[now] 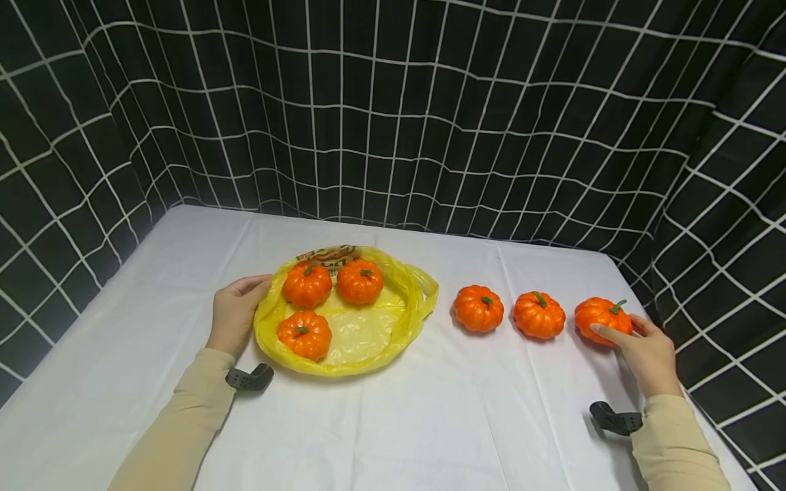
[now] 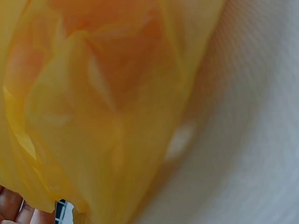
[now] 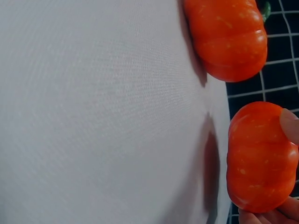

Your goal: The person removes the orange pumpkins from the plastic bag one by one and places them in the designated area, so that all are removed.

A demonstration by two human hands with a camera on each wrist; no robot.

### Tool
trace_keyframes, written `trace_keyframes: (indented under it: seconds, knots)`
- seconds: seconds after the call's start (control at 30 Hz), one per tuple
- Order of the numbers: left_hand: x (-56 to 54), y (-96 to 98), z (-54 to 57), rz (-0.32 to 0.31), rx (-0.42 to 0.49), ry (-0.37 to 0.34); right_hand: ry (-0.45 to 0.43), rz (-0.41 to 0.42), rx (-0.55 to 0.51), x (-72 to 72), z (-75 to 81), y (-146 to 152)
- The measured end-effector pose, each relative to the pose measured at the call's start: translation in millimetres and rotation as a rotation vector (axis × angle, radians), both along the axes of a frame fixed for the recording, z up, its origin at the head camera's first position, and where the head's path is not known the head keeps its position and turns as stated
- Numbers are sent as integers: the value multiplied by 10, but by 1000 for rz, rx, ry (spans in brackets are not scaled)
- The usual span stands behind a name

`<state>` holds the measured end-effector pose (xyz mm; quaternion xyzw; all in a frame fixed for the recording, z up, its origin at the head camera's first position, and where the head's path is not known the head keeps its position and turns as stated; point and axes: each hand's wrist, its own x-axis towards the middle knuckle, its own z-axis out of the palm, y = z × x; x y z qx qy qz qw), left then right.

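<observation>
At the left side of a yellow plastic bag, my left hand grips the rim between thumb and fingers. The bag lies with its mouth spread wide, and three orange pumpkins with green stems sit inside it. In the left wrist view the yellow plastic fills much of the picture, with fingertips at its lower edge. My right hand holds the rightmost pumpkin, thumb on the near side and fingers around the far side. The right wrist view shows this pumpkin slightly apart from its shadow on the cloth.
Two more pumpkins, one nearer the bag and another nearer my right hand, stand in a row on the white tablecloth. A bag handle sticks out to the right. Black curtain with a white grid surrounds the table.
</observation>
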<state>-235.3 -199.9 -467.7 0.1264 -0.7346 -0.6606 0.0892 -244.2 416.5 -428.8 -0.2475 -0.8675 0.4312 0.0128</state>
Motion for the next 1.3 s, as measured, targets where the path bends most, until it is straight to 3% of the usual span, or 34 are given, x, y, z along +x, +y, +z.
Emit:
trace_keyframes:
  seconds: [0.5,1.3]
  knots:
    - [3,0,-5,8,1,-9,-28,-6,-7,3,-28,-14]
    - [6,5,0,10,2,2,2,-37,-47,-29,-108,-16]
